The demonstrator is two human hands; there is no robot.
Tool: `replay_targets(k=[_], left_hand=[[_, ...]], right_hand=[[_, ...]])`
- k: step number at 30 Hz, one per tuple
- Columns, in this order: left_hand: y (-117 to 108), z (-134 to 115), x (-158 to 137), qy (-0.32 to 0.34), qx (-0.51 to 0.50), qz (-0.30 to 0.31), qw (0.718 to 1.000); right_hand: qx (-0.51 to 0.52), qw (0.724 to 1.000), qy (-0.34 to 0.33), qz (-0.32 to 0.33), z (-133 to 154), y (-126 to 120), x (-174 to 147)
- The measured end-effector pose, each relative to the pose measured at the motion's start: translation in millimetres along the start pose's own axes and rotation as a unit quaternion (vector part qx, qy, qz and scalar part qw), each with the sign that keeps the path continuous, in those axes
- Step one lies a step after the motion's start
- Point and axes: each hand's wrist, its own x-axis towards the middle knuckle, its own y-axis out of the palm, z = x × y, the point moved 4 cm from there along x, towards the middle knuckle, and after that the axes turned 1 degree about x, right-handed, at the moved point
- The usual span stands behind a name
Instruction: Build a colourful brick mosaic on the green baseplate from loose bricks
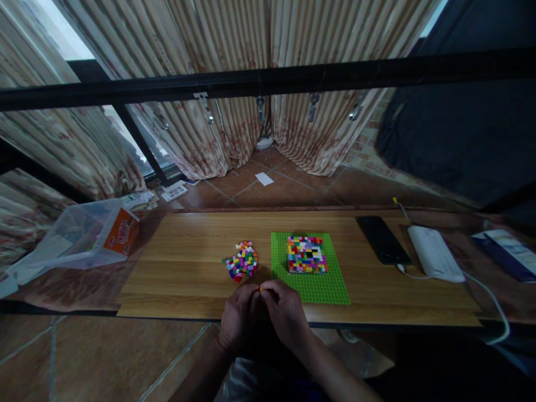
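Fingers (pixel 271 285) of left hand (pixel 237 314) and right hand (pixel 288 311) pinch a tiny red-and-yellow piece (pixel 261 289).

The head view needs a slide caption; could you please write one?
Left hand and right hand pinch something small near loose bricks and a baseplate.

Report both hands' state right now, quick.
Left hand: closed, fingertips pinched at tiny red-yellow bits; exact grip too small to tell.
Right hand: closed, thumb and fingertips pinched at the same bits, meeting the left.
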Motion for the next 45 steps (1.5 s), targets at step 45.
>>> replay_targets(k=[45], left_hand=[[6, -4, 1, 0.039, 0.048, -0.026, 0.998]], right_hand=[[-0.222, 0.957, -0.015, -0.187, -41, -142, 74]])
